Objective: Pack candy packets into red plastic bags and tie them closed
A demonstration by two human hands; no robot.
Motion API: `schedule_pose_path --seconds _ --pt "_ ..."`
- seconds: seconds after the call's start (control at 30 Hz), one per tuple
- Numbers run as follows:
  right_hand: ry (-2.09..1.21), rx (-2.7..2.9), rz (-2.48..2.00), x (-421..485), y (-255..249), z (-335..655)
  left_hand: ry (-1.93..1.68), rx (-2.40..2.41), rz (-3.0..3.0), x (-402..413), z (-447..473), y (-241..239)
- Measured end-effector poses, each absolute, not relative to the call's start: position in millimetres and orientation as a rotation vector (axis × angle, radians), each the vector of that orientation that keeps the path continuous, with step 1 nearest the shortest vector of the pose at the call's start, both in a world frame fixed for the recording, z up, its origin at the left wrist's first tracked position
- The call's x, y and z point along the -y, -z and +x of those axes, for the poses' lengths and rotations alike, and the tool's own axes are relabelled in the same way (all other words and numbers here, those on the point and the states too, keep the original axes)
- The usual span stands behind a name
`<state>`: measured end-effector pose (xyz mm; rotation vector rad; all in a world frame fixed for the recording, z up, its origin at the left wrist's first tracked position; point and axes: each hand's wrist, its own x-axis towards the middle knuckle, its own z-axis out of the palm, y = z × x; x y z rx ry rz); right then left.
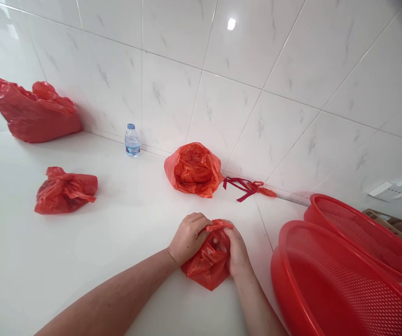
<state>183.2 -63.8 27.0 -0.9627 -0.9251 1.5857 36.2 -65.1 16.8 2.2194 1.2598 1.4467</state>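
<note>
A small red plastic bag [206,266] lies on the white counter [117,242] between my two hands. My left hand [187,238] is closed on the bag's top left, its fingers curled over a twisted handle. On the bag's right side my right hand [238,252] pinches the plastic, thumb pressed into it. Both hands rest low on the counter, touching the bag.
An open red bag [194,170] stands behind against the tiled wall, with a loose red strip [248,187] to its right. A knotted red bag [64,190] lies left, a larger red bag [35,112] far left, a small water bottle [132,140] near the wall. Two red mesh baskets [341,289] sit right.
</note>
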Motion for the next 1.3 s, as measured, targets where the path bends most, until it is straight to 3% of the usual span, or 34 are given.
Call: schedule_pose_path --seconds 0.13,0.7,1.0,1.3 --pt "-1.678 0.848 -0.799 64 -32 188 -1.438 -1.296 2.186 63 32 -16" --pt "-1.649 0.699 -0.880 58 -31 199 -1.391 -1.230 2.343 67 31 -21" --pt "-1.600 1.172 -0.930 63 -31 197 -1.361 -1.484 2.158 58 34 -11" --pt "-0.951 1.440 -1.415 59 -24 197 -1.522 -1.335 2.176 62 35 -17"
